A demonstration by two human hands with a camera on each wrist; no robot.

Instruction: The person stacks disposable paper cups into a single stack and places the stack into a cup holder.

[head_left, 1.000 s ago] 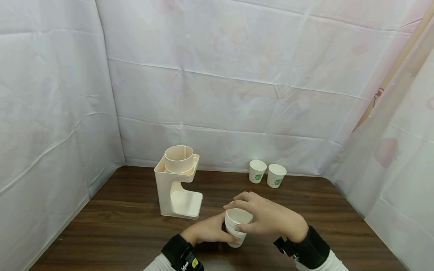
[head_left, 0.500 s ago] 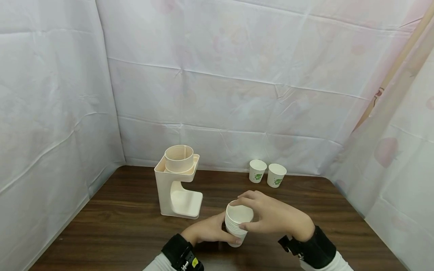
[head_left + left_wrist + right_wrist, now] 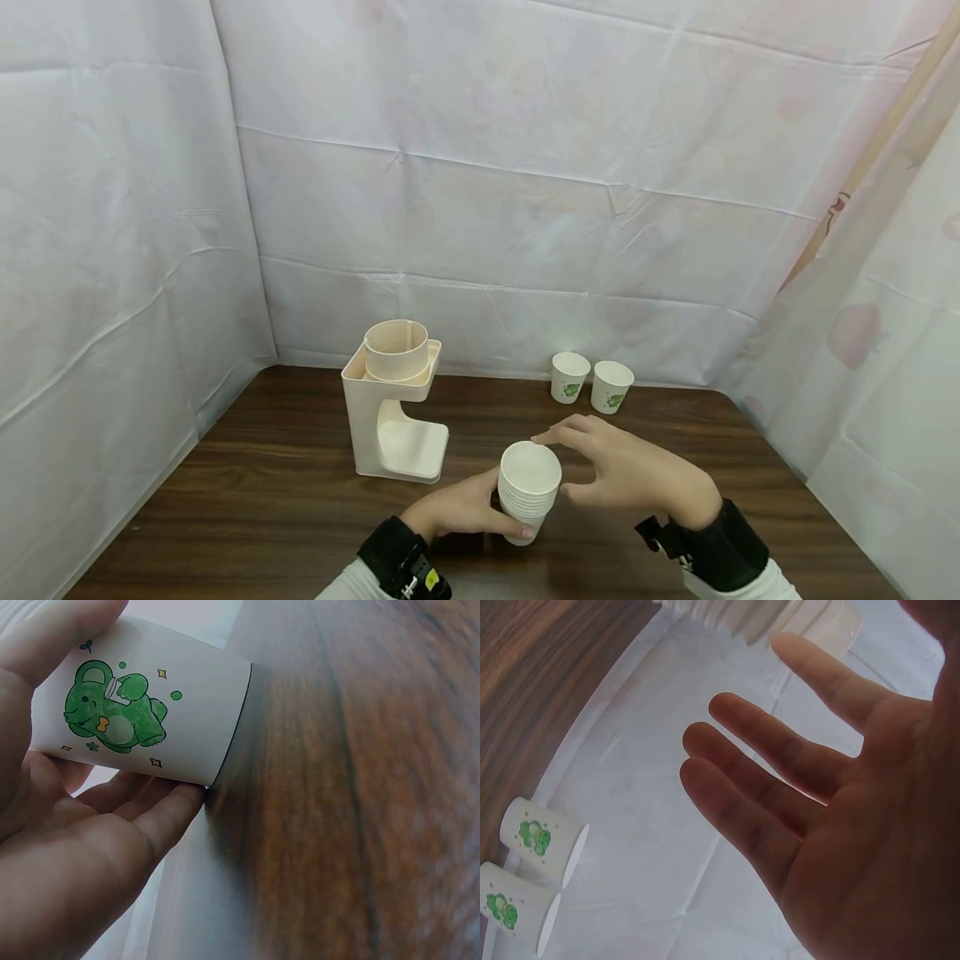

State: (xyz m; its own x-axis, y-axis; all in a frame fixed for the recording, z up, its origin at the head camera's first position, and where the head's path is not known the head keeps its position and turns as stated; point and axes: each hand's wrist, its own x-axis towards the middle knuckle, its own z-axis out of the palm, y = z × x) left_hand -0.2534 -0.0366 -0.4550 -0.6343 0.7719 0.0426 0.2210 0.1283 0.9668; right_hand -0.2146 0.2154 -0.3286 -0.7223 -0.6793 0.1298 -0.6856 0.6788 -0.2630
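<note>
A stack of white paper cups [image 3: 529, 479], nested with mouths up, stands near the front of the table. My left hand [image 3: 468, 507] grips the stack low on its left side, thumb across the front. In the left wrist view the lowest cup [image 3: 142, 705] bears a green bear print, and its base is close to the wood. My right hand [image 3: 626, 467] is just right of the stack, fingers spread and fairly straight, holding nothing. In the right wrist view the ridged rims of the cup stack [image 3: 742, 616] lie beyond the fingers [image 3: 739, 806].
Two single paper cups [image 3: 570, 379] [image 3: 612, 387] stand upright side by side at the table's back edge. On the left is a cream stand [image 3: 367, 425] with a round cylinder [image 3: 396, 352] on top and a low shelf. White cloth [image 3: 480, 208] hangs behind the wooden table [image 3: 247, 492].
My right hand has moved rightward off the stack's rim, and its fingers have spread. The left hand and the cup stack stay in nearly the same place.
</note>
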